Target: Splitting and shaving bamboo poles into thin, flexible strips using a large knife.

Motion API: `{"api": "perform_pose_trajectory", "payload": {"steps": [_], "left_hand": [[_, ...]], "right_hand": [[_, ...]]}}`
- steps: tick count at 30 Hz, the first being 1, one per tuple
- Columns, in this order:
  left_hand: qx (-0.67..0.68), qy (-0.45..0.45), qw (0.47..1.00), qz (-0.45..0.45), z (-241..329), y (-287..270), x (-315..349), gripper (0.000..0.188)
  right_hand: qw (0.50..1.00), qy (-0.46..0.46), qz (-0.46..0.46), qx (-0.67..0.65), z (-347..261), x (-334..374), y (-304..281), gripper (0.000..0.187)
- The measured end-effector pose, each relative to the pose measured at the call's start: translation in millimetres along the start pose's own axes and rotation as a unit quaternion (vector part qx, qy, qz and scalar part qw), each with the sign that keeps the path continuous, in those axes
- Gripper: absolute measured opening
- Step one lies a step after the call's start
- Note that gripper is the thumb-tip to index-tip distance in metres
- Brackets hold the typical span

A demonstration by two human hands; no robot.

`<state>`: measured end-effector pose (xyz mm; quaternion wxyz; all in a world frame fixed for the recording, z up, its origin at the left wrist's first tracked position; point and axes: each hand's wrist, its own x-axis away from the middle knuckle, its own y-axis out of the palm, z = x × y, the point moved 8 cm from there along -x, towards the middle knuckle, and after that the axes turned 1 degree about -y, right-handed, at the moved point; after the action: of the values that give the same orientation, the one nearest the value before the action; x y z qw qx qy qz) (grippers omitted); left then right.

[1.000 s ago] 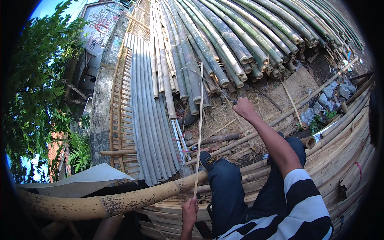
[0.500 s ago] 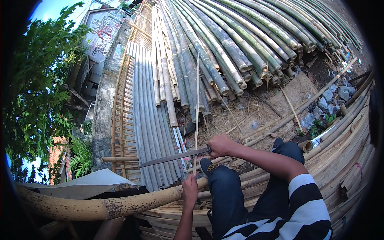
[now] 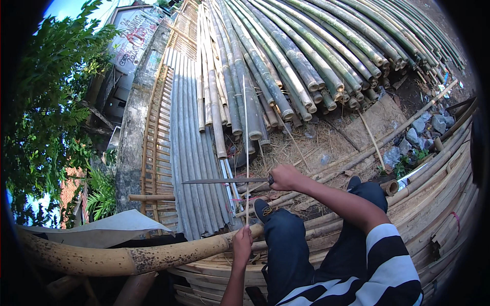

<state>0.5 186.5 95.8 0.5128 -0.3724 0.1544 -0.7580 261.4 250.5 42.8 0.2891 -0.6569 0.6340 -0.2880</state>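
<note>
My left hand is closed round the near end of a long, thin bamboo strip, which points away from me toward the stacked poles. In my right hand is the dark handle of a machete. Its long blade reaches leftward, nearly level, and crosses the strip a little beyond my left hand. Whether the blade touches the strip or passes just above it, I cannot tell. Close by my left hand lies a thick, speckled bamboo pole.
A big stack of bamboo poles lies ahead. Corrugated sheets and a bamboo ladder-like frame are at left, beside a wall. Split bamboo lies under and right of my legs, with stones farther right.
The machete has swung from a slant to nearly level, its blade shifting up along the strip, away from my left hand. My right hand has moved slightly right; the strip's far end has shifted left.
</note>
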Motion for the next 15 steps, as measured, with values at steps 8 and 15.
{"api": "perform_pose_trajectory", "payload": {"steps": [8,15], "left_hand": [[0.111,-0.117,0.984,-0.074,-64.1,6.1,77.0,0.041],[0.202,-0.084,0.968,-0.127,-32.8,17.1,41.2,0.038]], "right_hand": [[0.956,0.256,0.107,-0.097,139.2,1.7,-29.9,0.029],[0.947,0.237,0.153,-0.157,128.7,-0.9,-39.4,0.034]]}}
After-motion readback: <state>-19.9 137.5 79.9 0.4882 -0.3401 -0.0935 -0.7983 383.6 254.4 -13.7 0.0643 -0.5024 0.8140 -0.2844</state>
